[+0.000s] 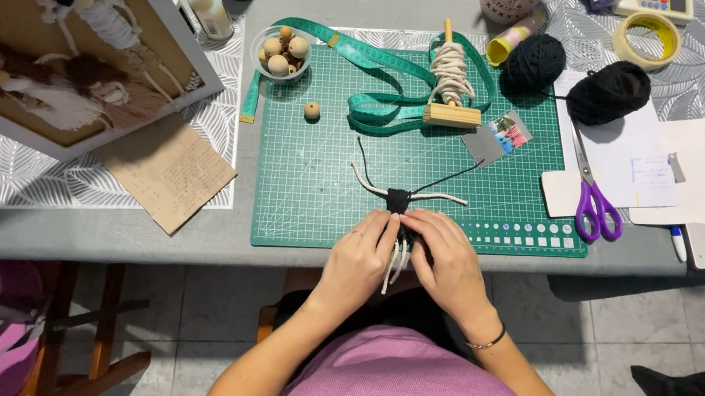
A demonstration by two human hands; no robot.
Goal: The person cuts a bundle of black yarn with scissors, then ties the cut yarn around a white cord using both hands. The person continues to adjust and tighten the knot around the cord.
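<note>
My left hand [361, 259] and my right hand [443, 258] meet at the near edge of a green cutting mat [311, 185]. Both pinch a small cord figure [400, 201] made of cream cords wrapped in black yarn. Two cream cord arms stick out left and right above my fingers, and cream strands hang down between my hands. A thin black yarn strand [449, 177] runs from the figure up toward the right. The lower part of the figure is hidden by my fingers.
On the mat lie a green tape measure [374, 62], a wooden stand wound with cream cord [452, 83], a loose wooden bead [313, 111] and a bowl of beads [280, 52]. Two black yarn balls [571, 77], purple scissors [597, 204] and papers sit right; a framed board of dolls [58, 32] left.
</note>
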